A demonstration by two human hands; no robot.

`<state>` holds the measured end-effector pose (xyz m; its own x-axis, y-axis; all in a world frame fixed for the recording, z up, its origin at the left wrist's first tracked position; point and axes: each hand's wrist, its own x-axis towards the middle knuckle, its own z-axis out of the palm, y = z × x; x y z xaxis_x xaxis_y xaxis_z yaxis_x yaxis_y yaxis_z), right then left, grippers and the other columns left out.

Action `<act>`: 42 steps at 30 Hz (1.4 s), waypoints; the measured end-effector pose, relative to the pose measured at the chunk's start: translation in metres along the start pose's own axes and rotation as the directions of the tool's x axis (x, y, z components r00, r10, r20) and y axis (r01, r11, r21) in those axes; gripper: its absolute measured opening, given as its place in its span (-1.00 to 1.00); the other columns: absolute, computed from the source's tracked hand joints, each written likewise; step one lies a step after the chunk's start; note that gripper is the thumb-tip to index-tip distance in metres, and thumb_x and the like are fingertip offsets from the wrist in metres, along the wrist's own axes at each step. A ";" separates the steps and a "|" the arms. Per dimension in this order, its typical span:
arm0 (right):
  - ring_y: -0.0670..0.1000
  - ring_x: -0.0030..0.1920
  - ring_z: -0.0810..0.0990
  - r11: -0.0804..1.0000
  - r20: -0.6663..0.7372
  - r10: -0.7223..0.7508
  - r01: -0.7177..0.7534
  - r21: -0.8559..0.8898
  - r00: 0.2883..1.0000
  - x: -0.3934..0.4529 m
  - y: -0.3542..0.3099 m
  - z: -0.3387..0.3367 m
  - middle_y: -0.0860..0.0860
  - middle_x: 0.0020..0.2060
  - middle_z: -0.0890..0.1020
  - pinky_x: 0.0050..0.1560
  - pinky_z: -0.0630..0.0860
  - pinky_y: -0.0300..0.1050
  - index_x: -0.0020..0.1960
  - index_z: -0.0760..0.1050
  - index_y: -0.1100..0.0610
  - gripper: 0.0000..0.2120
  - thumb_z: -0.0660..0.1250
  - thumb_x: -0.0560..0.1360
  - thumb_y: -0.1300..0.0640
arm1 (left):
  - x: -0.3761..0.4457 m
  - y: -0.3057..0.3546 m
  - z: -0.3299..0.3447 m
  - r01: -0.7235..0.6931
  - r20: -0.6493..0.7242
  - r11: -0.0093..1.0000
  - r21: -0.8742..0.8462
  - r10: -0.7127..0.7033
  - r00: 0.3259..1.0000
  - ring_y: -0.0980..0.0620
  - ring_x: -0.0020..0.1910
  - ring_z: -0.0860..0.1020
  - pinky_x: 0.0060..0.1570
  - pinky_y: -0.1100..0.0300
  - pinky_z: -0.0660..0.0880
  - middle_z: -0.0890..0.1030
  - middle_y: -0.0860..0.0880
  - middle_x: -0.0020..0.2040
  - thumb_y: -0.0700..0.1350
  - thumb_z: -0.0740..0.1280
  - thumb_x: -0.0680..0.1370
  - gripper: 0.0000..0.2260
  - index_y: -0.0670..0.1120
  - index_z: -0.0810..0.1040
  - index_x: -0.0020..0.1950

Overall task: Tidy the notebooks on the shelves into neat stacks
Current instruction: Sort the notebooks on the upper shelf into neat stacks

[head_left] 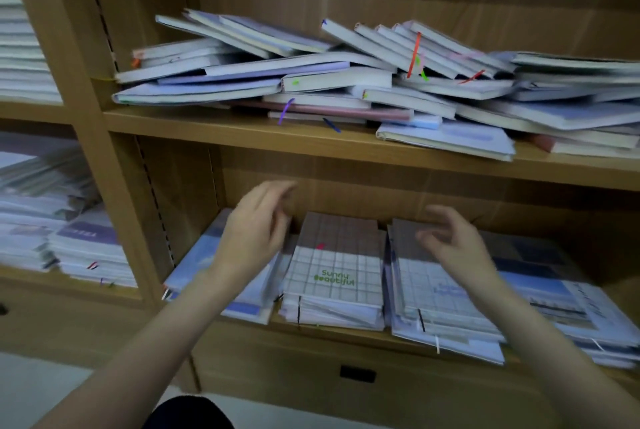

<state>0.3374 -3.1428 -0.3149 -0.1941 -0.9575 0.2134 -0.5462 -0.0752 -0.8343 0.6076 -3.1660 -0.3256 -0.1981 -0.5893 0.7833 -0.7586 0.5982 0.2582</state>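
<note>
Both my hands hover empty over the lower shelf: left hand (258, 221) and right hand (450, 241) loosely open (blurred), flanking the grid notebook stack (337, 269), long axis running front-to-back.

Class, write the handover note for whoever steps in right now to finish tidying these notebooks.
Left hand: open, holding nothing, raised by the left stack on the lower shelf.
Right hand: open, empty, over the right-hand grid notebook stack.
Done: lower shelf holds flat stacks side by side, including the "Sunny" grid notebook stack.
Left: the upper shelf pile is a jumble of tilted, overlapping notebooks; sort it into stacks. Lower stacks' edges look slightly uneven.
</note>
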 end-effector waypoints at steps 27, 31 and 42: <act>0.07 0.26 0.33 0.448 0.240 -0.744 0.732 -0.514 0.624 0.079 -0.215 0.010 0.08 0.22 0.43 0.18 0.18 -0.18 0.14 0.49 0.16 -0.74 0.31 0.52 0.05 | 0.112 -0.052 -0.104 0.175 -0.101 0.917 0.359 -0.149 0.984 -0.16 0.38 0.27 0.34 -0.10 0.12 0.39 -0.13 0.35 0.38 0.03 0.40 -0.31 -0.06 0.42 0.32; 0.07 0.28 0.36 0.408 0.343 -0.677 0.719 -0.562 0.652 0.091 -0.257 0.047 0.07 0.27 0.41 0.23 0.31 -0.06 0.30 0.39 0.14 -0.59 0.25 0.55 -0.06 | 0.113 -0.064 -0.113 0.187 0.024 0.932 0.310 -0.205 0.979 -0.03 0.30 0.33 0.24 0.03 0.23 0.40 0.00 0.31 0.42 0.04 0.38 -0.32 0.06 0.32 0.37; 0.11 -0.30 0.42 0.489 0.250 -0.546 0.546 -0.680 0.800 0.112 -0.277 0.090 0.02 -0.39 0.36 -0.46 0.19 -0.13 -0.35 0.23 0.11 -0.63 0.31 0.50 0.02 | 0.107 -0.077 -0.112 0.163 0.020 0.950 0.267 -0.174 0.984 0.05 0.31 0.30 0.24 0.11 0.17 0.38 0.06 0.30 0.45 -0.13 0.33 -0.26 0.13 0.28 0.40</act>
<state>0.5402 -3.2547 -0.1055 0.3466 -0.7940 0.4995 -0.9273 -0.3703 0.0548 0.7147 -3.2146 -0.1982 -0.0748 -0.6951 0.7150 -0.9185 0.3273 0.2221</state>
